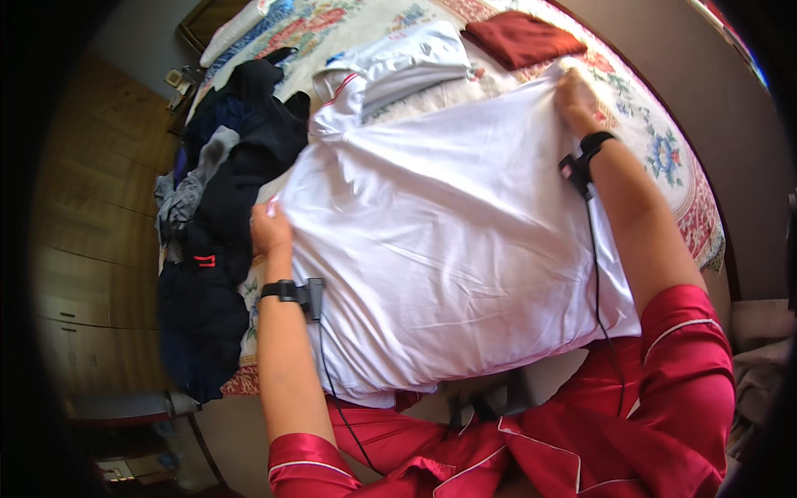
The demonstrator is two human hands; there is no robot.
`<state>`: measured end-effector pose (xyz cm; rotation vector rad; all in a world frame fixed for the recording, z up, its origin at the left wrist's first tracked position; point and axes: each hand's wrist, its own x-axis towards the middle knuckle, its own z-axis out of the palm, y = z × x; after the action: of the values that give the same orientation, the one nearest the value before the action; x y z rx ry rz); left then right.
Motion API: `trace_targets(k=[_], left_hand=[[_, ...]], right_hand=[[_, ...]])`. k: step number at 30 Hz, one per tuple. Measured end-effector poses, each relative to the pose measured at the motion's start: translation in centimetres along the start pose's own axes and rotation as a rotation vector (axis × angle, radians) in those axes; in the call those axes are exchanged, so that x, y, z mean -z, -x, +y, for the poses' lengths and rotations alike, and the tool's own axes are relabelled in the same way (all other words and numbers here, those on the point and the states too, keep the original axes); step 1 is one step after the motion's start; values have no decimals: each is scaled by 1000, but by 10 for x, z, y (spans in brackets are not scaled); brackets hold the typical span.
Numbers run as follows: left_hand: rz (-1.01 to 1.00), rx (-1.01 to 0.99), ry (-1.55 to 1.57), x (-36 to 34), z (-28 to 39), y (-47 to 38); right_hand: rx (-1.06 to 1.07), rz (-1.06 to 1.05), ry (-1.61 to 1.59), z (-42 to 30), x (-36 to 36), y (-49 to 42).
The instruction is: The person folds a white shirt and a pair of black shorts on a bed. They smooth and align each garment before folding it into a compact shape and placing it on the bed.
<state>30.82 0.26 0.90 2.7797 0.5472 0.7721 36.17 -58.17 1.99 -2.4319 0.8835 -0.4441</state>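
A white shirt (pixel 436 243) is spread between my hands over the bed, its lower edge reaching my lap. My left hand (pixel 271 230) grips the shirt at its left edge, where a bit of red trim shows. At the upper right, my right hand (pixel 574 103) holds another part of the fabric and looks slightly blurred. A sleeve with red stripes (pixel 341 103) lies at the shirt's upper left. Just beyond it rests a folded white shiny garment (pixel 411 62).
Dark clothes (pixel 230 205) and a grey garment (pixel 187 199) are heaped on the left. A folded dark red garment (pixel 523 38) lies at the far right on the floral bedspread (pixel 663 149). Wooden cabinets (pixel 93 280) stand left of the bed. Cables run from both wrist devices.
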Motion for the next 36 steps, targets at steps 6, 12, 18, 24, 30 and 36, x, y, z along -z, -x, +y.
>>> trace_targets(k=[6,12,18,24,30,36], left_hand=[[-159,112,-155,-13,-35,0],[-202,56,-162,-30,-53,-15],[-663,330,429,8,-39,-24],[-530,-414,-119,72,67,160],[-493,-322,-208,101,49,231],[-355,-370,-188,84,38,233]], right_hand=[[70,90,193,51,-42,-50],[344,-123,-180,66,-20,-48],[647,-198,236,46,45,126],[1070,-453,91,31,56,365],[630,-248,276,70,69,248],[29,-304,343,107,128,112]])
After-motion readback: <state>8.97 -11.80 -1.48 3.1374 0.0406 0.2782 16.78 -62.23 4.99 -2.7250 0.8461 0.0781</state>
